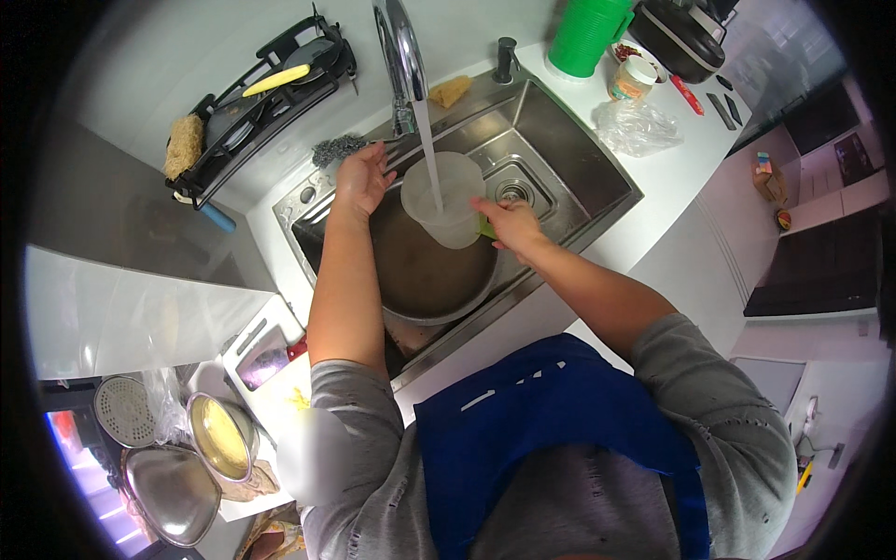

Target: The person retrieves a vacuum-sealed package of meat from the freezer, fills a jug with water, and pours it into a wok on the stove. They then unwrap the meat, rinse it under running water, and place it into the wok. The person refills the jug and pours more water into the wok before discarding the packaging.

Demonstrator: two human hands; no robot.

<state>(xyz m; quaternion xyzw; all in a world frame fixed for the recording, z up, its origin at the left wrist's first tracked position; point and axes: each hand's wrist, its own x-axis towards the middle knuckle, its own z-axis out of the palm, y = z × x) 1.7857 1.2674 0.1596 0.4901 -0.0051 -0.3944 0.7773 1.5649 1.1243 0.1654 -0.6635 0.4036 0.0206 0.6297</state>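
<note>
My right hand (514, 224) grips the green handle (487, 227) of a translucent plastic pitcher (448, 224). The pitcher is above a large round metal pan (434, 280) that sits in the stainless-steel sink (560, 154). Water (428, 150) runs from the chrome faucet (409, 63) into the pitcher. My left hand (360, 178) is raised at the sink's back edge, just below the faucet lever (385, 140), with loosely curled fingers and nothing visible in it. Whether its fingertips touch the lever is unclear. A steel-wool scrubber (337, 149) lies beside that hand.
A black wall rack (259, 105) holds lids and a yellow-handled utensil. Right of the sink stand a green jug (586, 42), a jar (632, 78) and a plastic bag (637, 127). At lower left are a cleaver (263, 358) on a cutting board (253, 334) and a metal pot (222, 437).
</note>
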